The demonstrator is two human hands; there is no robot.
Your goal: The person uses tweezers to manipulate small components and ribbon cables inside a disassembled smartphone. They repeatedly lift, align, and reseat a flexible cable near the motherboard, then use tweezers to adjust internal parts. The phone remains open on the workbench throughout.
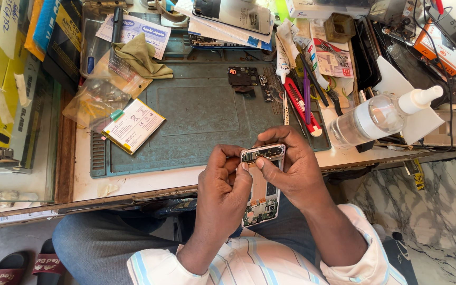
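An opened white phone (264,184) with its back off and its insides showing is held over my lap, just below the bench edge. My left hand (221,195) grips its left side, thumb pressing near the top. Fingers of my right hand (291,169) wrap over the phone's top edge, with the thumb on the upper inner part. On the grey work mat (196,116) lie a flat white phone battery (133,125) at the left and a small dark circuit board (244,77) near the mat's far edge.
A clear spray bottle (381,117) lies on its side at the right. Red-handled and purple tools (304,103) lie by the mat's right edge. An olive cloth (141,57), plastic bags, boxes, cables and phone parts crowd the bench's back and sides.
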